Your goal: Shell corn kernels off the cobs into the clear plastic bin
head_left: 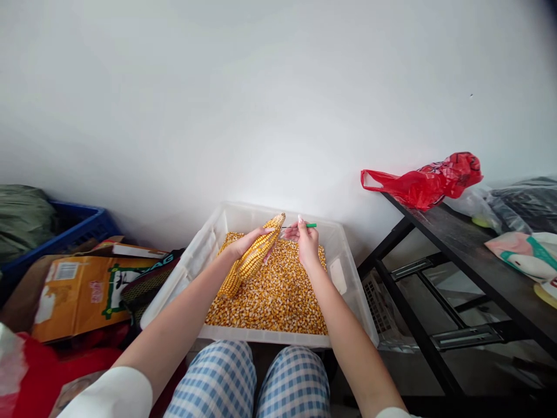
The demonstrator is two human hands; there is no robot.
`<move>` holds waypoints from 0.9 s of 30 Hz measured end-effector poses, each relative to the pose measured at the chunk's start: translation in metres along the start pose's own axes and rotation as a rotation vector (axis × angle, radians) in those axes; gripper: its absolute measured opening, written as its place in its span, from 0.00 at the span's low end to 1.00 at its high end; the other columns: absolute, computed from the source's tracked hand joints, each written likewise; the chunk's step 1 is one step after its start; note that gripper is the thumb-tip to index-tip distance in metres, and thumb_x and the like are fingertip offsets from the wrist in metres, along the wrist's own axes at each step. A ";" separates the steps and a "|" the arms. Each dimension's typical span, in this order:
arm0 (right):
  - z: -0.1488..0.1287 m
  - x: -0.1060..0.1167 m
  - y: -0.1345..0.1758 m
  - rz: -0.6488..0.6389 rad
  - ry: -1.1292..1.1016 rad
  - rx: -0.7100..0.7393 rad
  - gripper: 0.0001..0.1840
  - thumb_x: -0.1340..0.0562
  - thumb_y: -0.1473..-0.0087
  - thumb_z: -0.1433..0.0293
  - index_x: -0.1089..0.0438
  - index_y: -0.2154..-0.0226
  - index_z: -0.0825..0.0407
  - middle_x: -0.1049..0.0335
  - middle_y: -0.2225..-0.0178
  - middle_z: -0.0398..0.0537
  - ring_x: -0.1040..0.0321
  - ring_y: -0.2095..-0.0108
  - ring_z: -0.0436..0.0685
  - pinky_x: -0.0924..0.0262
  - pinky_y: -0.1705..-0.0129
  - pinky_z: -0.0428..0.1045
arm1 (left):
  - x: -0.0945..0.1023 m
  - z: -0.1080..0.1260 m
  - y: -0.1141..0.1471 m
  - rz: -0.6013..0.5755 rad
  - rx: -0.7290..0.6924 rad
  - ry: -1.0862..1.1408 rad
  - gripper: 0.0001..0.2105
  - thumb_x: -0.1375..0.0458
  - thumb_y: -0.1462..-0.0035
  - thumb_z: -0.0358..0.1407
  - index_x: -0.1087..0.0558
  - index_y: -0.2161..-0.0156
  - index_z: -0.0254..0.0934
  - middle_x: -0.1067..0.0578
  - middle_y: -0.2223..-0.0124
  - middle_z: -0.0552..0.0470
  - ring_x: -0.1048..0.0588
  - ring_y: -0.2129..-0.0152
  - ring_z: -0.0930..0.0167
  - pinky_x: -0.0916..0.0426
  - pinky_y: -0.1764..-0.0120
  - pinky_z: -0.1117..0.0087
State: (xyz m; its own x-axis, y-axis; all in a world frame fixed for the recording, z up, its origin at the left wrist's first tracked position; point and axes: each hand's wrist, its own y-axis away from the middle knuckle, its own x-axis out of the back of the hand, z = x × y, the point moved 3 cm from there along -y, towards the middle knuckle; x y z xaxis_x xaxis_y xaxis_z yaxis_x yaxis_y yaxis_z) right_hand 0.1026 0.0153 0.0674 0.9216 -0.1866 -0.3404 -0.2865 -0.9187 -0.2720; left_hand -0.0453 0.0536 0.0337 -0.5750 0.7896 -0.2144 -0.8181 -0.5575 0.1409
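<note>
My left hand point(249, 241) is wrapped round a yellow corn cob point(256, 255), tilted with its pale tip up to the right. In my right hand point(304, 235) is a thin screwdriver-like tool point(311, 225) with a green handle, its narrow shaft directed at the cob's tip. Whether the shaft touches the kernels is too small to tell. Another corn cob point(230, 283) lies below the left hand, on loose corn kernels point(278, 296). A translucent plastic bin point(174, 290) holds the kernels, and both hands are above it.
A white wall stands right behind the bin. To the left are an orange cardboard box point(82, 296) and a blue crate point(82, 226). At the right, a black table frame point(435, 232) carries a red plastic bag point(422, 183). My knees are close below the bin's front edge.
</note>
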 end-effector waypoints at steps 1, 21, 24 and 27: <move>0.001 -0.001 0.000 -0.012 -0.006 -0.002 0.18 0.45 0.51 0.56 0.35 0.76 0.55 0.29 0.79 0.47 0.31 0.79 0.50 0.36 0.77 0.44 | 0.001 -0.001 -0.001 0.001 0.009 -0.001 0.24 0.58 0.49 0.51 0.31 0.74 0.31 0.29 0.80 0.46 0.31 0.83 0.68 0.36 0.76 0.67; 0.030 0.012 -0.009 -0.114 -0.303 -0.543 0.10 0.41 0.52 0.66 0.36 0.79 0.55 0.33 0.85 0.42 0.38 0.86 0.46 0.39 0.82 0.41 | -0.009 -0.002 0.004 -0.125 0.098 0.013 0.22 0.56 0.51 0.51 0.32 0.76 0.33 0.31 0.81 0.48 0.35 0.86 0.70 0.39 0.80 0.69; 0.026 0.012 -0.010 -0.095 -0.304 -0.510 0.11 0.41 0.52 0.65 0.37 0.80 0.54 0.34 0.86 0.41 0.39 0.86 0.46 0.41 0.84 0.41 | -0.010 0.000 0.004 -0.135 0.074 0.030 0.22 0.56 0.50 0.50 0.31 0.75 0.33 0.30 0.81 0.48 0.35 0.85 0.70 0.39 0.79 0.68; 0.015 0.011 -0.010 -0.035 -0.246 -0.342 0.14 0.41 0.53 0.62 0.37 0.81 0.54 0.34 0.87 0.41 0.38 0.86 0.46 0.42 0.85 0.40 | -0.010 0.002 0.002 -0.131 0.046 0.047 0.22 0.57 0.49 0.49 0.31 0.74 0.32 0.30 0.80 0.47 0.34 0.85 0.70 0.38 0.79 0.69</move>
State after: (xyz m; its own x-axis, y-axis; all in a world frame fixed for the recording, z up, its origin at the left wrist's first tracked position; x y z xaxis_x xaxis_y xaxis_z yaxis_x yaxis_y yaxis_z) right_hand 0.1121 0.0280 0.0525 0.8272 -0.1029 -0.5524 -0.1146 -0.9933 0.0134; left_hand -0.0417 0.0451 0.0378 -0.4635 0.8413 -0.2783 -0.8861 -0.4378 0.1524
